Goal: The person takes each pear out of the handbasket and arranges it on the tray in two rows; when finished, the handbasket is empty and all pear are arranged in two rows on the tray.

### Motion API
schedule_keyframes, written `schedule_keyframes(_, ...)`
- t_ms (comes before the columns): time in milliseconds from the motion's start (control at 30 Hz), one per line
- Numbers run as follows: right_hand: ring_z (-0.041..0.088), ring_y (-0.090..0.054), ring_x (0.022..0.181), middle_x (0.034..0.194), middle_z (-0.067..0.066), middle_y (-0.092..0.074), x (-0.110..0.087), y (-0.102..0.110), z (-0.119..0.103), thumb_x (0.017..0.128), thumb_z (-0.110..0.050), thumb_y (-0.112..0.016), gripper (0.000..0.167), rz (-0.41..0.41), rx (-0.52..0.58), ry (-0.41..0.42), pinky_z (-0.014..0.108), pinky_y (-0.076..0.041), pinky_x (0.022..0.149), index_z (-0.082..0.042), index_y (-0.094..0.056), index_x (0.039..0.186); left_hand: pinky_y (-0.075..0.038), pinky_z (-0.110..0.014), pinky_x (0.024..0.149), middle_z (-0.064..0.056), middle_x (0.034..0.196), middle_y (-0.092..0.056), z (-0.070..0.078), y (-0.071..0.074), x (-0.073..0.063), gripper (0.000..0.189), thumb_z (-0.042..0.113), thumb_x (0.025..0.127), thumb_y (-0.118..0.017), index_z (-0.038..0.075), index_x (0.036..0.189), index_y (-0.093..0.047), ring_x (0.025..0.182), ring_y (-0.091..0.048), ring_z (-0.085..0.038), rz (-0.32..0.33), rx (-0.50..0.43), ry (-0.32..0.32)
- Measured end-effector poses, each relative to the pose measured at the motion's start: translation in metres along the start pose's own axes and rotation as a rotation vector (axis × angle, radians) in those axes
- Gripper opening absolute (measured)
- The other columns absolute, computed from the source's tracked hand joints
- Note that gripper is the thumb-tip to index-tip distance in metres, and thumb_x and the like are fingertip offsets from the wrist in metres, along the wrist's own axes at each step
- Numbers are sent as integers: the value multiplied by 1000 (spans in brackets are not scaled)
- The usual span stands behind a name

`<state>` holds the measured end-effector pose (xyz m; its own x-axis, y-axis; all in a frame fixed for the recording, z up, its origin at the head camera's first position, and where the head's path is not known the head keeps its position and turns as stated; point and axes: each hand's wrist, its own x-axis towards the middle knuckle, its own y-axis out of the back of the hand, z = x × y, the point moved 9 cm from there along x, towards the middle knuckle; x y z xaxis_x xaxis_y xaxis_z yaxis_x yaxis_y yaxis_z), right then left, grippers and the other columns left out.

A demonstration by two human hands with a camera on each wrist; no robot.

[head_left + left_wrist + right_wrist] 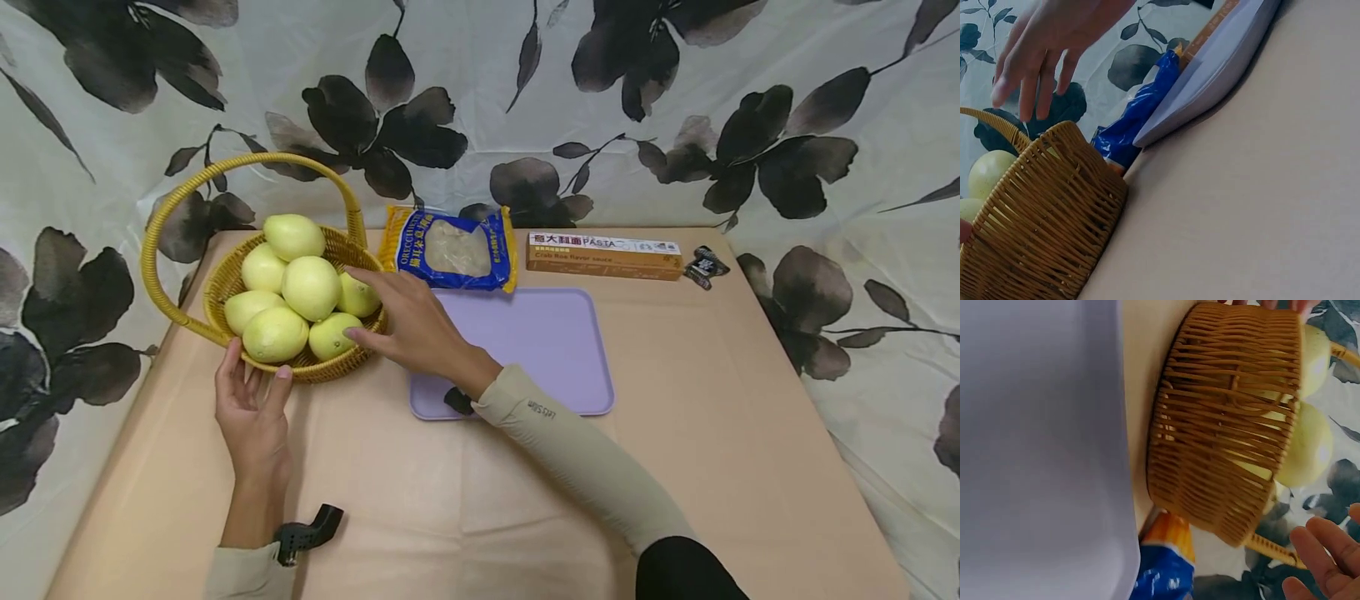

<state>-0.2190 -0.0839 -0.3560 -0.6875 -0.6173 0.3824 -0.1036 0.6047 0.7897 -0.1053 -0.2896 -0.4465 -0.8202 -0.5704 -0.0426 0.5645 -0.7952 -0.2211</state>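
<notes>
box (603,256): "意大利面 pasta", "crab roe flavor sauce" | blue bag (450,248): "orecchi…"

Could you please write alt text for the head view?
A person's left hand touches the near side of a wicker basket of pale yellow fruits; the right hand hovers over its right edge. To the right lie a lilac tray, blue bag, pasta box and small black packet.

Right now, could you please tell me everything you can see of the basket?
The roundish basket is woven in yellow-brown wicker-like strands, with gaps in its wall and an arched handle. It sits upright on the left of the table, heaped with pale yellow-green fruit. The left hand touches its near rim; the right hand hovers beside it, apparently without contact.
</notes>
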Motion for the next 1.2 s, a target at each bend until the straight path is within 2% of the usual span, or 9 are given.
schedule_keyframes(167, 17, -52, 146, 159, 0, -56, 20, -17, 1, 99, -50, -73, 78, -49, 35, -27, 36, -38, 125, -19, -42, 163, -48, -15, 112, 0, 176, -22, -1, -2, 0, 79, -4, 100, -68, 22, 165, -33, 161, -26, -24, 7, -16, 4)
schedule_keyframes(367, 18, -50, 147, 161, 1, -52, 41, -33, 3, 98, -53, -73, 80, -113, 36, -98, 38, -41, 123, -23, -39, 165, -44, -22, 120, 1, 176, -21, -3, -3, 2, 79, -3, 101, -67, 24, 166, -32, 160, -25, -24, 0, -2, -2)
schedule_keyframes(567, 17, -48, 147, 161, 0, -52, 57, -42, 3, 99, -54, -71, 81, -156, 37, -124, 34, -39, 123, -24, -36, 166, -44, -24, 121, 2, 176, -19, -4, -3, 2, 78, -3, 102, -65, 26, 166, -31, 160, -25, -24, 2, 25, 1)
schedule_keyframes(867, 17, -47, 149, 163, 0, -50, 66, -47, 4, 98, -52, -74, 85, -166, 72, -129, 33, -38, 124, -25, -33, 168, -46, -23, 119, 2, 175, -19, -2, -3, 3, 79, -3, 101, -66, 25, 166, -30, 159, -26, -24, -1, 22, -9)
schedule_keyframes(1200, 15, -49, 144, 158, 2, -53, 63, -48, 0, 98, -43, -77, 82, -154, 145, -153, 29, -40, 120, -24, -36, 166, -46, -23, 119, 1, 175, -20, -3, -2, 0, 78, -2, 102, -66, 26, 166, -31, 159, -26, -24, 6, 33, 2)
